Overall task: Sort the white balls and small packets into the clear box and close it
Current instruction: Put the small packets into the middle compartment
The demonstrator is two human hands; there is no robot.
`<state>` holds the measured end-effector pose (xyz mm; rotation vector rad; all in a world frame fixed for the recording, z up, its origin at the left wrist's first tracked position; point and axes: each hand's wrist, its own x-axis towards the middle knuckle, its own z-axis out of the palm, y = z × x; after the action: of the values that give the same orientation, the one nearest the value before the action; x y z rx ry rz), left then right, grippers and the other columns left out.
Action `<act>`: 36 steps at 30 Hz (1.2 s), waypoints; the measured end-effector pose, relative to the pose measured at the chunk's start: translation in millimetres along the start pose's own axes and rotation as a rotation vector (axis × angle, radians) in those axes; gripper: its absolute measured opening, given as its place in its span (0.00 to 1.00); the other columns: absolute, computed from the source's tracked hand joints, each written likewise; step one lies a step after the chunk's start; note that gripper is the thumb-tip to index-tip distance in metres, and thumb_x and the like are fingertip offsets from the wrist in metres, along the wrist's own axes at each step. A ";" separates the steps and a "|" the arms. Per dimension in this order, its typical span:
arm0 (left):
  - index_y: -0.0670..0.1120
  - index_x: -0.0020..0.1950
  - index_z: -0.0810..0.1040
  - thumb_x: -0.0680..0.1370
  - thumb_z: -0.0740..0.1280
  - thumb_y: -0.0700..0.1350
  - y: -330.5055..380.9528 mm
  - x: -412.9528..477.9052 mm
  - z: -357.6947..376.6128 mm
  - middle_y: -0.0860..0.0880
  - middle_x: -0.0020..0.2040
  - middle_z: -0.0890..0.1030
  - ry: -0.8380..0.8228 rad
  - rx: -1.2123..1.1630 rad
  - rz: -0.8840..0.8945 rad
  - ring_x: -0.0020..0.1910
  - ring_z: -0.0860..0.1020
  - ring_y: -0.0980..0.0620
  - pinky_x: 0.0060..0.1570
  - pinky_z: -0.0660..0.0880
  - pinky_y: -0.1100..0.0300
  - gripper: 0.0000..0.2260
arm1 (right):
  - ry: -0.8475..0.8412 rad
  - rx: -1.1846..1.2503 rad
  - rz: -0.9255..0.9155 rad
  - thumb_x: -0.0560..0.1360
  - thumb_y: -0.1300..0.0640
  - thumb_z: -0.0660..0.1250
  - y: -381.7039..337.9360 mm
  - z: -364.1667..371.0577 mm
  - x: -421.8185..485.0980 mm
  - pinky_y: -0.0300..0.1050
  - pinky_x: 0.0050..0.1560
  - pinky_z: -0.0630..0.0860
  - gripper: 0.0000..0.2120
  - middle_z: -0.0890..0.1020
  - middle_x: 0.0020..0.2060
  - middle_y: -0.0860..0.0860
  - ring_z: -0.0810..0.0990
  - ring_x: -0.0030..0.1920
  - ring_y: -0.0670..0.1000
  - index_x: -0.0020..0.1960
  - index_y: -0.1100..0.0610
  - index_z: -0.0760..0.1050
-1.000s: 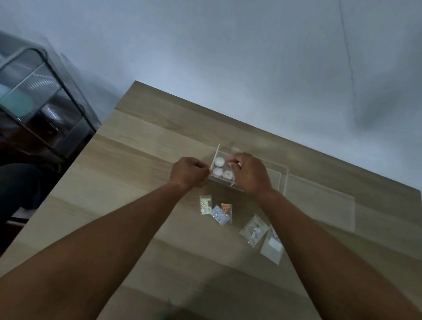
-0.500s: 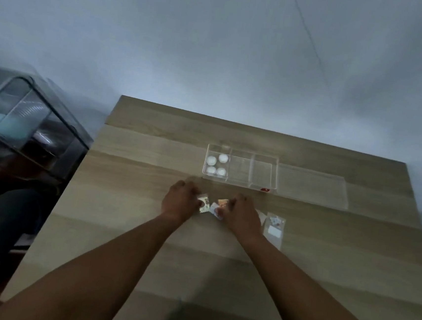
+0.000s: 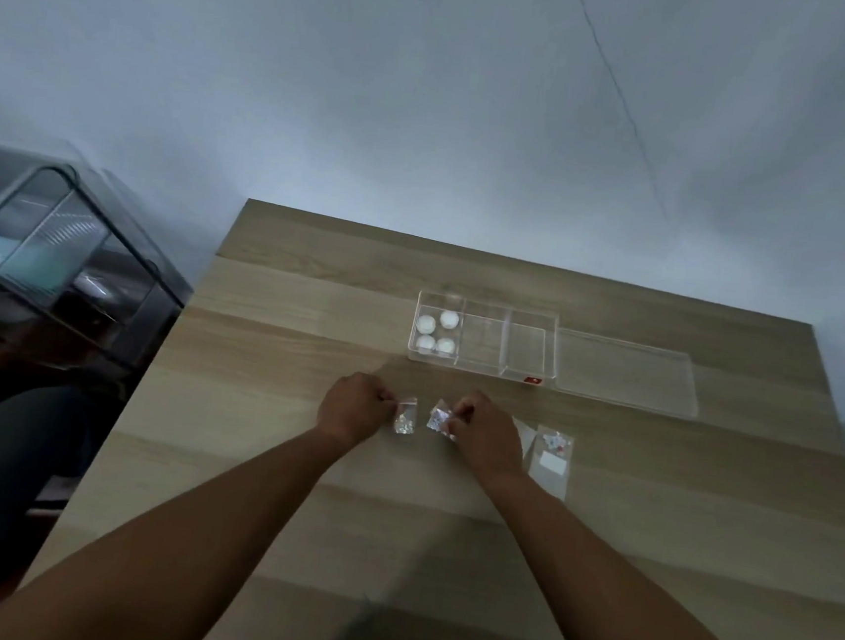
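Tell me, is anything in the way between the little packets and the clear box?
Nothing visible: bare table lies between the packets in the left hand and right hand and the clear box, whose lid lies beside it.

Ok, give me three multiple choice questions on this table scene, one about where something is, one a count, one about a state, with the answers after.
1. Where does the lid lie?
A. on the box
B. flat on the table, right of the box
C. in the left hand

2. How many white balls are in the clear box?
A. two
B. four
C. six

3. What is the left hand doing?
A. pinching a small packet
B. lying flat and empty
C. holding a ball

Answers:
1 B, the lid lies beside the box's right end.
2 B, four sit in the leftmost compartment.
3 A, its fingertips grip the packet's edge, while the right hand grips another packet.
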<state>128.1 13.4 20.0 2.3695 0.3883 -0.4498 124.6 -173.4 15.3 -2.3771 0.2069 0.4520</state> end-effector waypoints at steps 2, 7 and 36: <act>0.46 0.45 0.86 0.73 0.70 0.46 4.9 0.5 -5.3 0.44 0.45 0.87 0.005 0.005 0.048 0.47 0.83 0.46 0.41 0.70 0.61 0.06 | 0.028 0.075 -0.005 0.70 0.57 0.71 5.6 -3.6 -1.0 0.43 0.42 0.71 0.07 0.78 0.36 0.44 0.78 0.41 0.48 0.39 0.49 0.74; 0.48 0.41 0.87 0.74 0.69 0.46 43.4 4.9 -22.0 0.48 0.41 0.87 0.034 -0.015 0.180 0.40 0.83 0.51 0.41 0.73 0.61 0.07 | 0.119 0.176 0.030 0.71 0.58 0.71 20.8 -14.7 -0.2 0.39 0.44 0.67 0.07 0.81 0.42 0.48 0.76 0.42 0.46 0.49 0.56 0.81; 0.54 0.56 0.81 0.74 0.68 0.48 123.6 75.0 -9.5 0.46 0.55 0.78 0.219 0.284 0.386 0.59 0.76 0.45 0.54 0.76 0.50 0.11 | 0.266 0.609 0.244 0.72 0.61 0.71 37.5 -98.5 -0.2 0.38 0.23 0.74 0.04 0.84 0.36 0.55 0.81 0.27 0.44 0.47 0.60 0.80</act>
<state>245.6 -57.7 66.1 2.6982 -0.0470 -0.0660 140.4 -267.1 60.8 -1.8068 0.6614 0.1460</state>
